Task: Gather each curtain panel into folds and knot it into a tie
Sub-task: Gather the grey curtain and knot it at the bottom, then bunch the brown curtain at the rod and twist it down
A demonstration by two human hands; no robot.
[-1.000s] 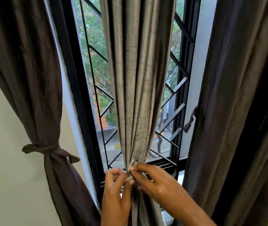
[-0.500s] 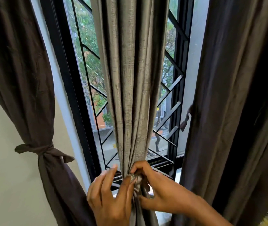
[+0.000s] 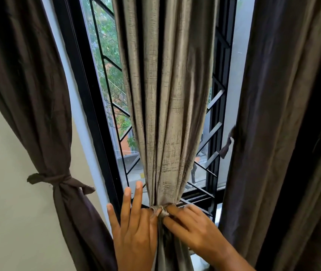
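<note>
Grey curtain (image 3: 167,114) gathered, hands (image 3: 136,235) (image 3: 193,229) pinching knot (image 3: 160,210)

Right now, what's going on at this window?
A person is tying the middle grey curtain at its gathered waist. The right hand pinches the knot; the left hand touches it from the other side, three fingers straight, its grip hidden. The dark left curtain is already tied; another dark curtain hangs at the right.

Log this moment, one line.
step: knotting middle curtain | left hand: holds knot, other fingers straight | right hand: pinches knot | left curtain: tied
</note>
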